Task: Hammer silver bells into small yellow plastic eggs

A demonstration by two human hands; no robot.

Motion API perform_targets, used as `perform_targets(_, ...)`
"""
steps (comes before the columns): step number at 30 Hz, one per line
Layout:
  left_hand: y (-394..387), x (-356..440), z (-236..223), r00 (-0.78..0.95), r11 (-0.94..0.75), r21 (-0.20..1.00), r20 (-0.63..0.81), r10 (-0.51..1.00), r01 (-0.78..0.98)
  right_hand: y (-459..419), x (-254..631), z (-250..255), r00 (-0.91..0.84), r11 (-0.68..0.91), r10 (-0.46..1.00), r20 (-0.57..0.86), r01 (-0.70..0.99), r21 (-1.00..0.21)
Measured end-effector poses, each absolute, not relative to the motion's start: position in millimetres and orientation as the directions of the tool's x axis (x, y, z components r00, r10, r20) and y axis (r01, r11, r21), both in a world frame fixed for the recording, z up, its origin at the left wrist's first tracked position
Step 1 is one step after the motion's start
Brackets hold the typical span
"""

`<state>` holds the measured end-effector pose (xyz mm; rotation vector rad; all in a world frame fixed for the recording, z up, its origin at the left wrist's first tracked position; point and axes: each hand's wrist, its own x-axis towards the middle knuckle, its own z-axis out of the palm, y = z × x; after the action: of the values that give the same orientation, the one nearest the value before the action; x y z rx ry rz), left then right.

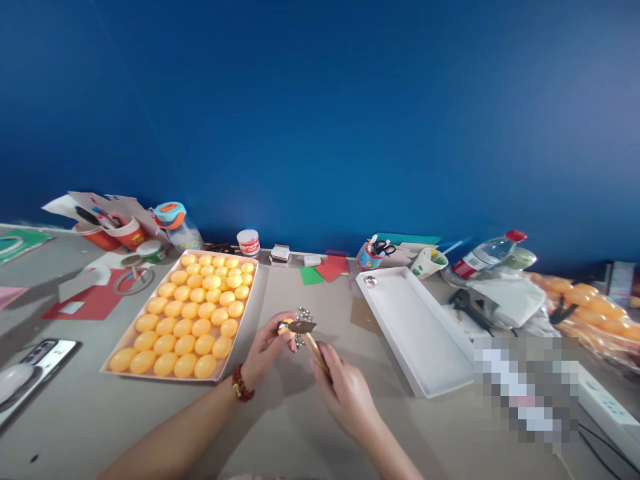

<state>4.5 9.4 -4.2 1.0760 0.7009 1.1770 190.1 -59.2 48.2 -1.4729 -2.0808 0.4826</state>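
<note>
Between the fingers of my left hand (269, 347) is an orange ping-pong ball (286, 327), partly covered in shiny silver pieces. Wrapped round the wooden handle of a small hammer (315, 349) is my right hand (346, 392). The hammer's dark head is right against or just in front of the ball; I cannot tell whether they touch. Small silver pieces, like thumbtacks (304, 314), lie scattered on the table just behind the hammer head. A box full of orange ping-pong balls (190, 327) lies left of my hands. One silver-covered ball (370, 281) sits in the far corner of a white tray (420, 340) at right.
Along the blue wall stand pen cups (371, 256), a drinking bottle (176, 225), a tub (249, 243) and a plastic water bottle (487, 255). A glue gun (470, 308), a power strip (607, 403) and bagged orange balls (590, 307) lie at right. A phone (43, 367) lies left.
</note>
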Motion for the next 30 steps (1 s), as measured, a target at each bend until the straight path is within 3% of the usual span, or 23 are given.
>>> perform_targets(4, 9.0, 3.9, -1.6, 0.276, 0.029, 0.929, 0.079, 0.958, -0.368, -59.9, 189.9, 47.8, -0.232, 0.311, 0.95, 0.208, 0.729, -0.609)
perform_targets(11, 6.8, 6.8, 6.3, 0.321, 0.138, 0.877, 0.02, 0.947, -0.46, -56.0, 186.5, 48.4, -0.15, 0.157, 0.985, 0.082, 0.605, -0.781)
perform_targets(18, 2.3, 9.1, 7.9, 0.364, 0.153, 0.87, 0.032, 0.931, -0.469, -46.4, 178.1, 42.3, -0.129, -0.037, 0.989, -0.072, 0.257, -0.966)
perform_targets(23, 0.0, 11.8, 5.9, 0.411, 0.25, 0.805, -0.009, 0.912, -0.537, -40.8, 171.2, 40.0, -0.109, -0.081, 0.99, -0.093, 0.115, -0.99)
perform_targets(30, 1.6, 19.4, 11.7, 0.404, 0.331, 0.736, -0.085, 0.911, -0.591, -37.8, 166.9, 39.3, -0.116, -0.027, 0.992, -0.045, 0.156, -0.987)
